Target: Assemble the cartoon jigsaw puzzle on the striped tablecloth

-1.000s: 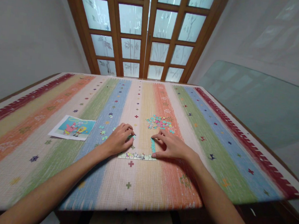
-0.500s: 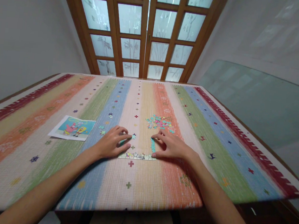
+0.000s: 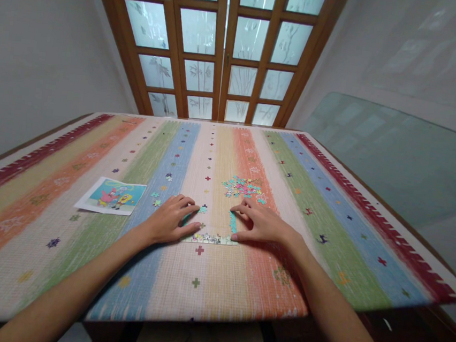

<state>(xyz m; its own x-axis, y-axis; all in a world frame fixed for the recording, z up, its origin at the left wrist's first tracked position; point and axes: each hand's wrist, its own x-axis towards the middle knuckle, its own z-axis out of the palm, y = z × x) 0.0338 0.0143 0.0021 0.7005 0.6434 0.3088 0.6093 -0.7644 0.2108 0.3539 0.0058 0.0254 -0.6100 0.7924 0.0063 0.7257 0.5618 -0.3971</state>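
A flat pale-edged row of joined cardboard jigsaw pieces (image 3: 213, 239) is laid at lower centre of the frame, and from its right end a narrow turquoise jigsaw strip (image 3: 233, 223) is extended upward. Along this strip the bare right hand (image 3: 261, 221) is placed, fingers parted, nothing clenched. By the bare left hand (image 3: 170, 219), also parted, the row's left end is partly covered; whether the small turquoise piece (image 3: 203, 209) at its fingertip is touched cannot be told. It is judged that only edges are joined, while a multicoloured heap of loose pieces (image 3: 241, 187), right of centre, is left unjoined
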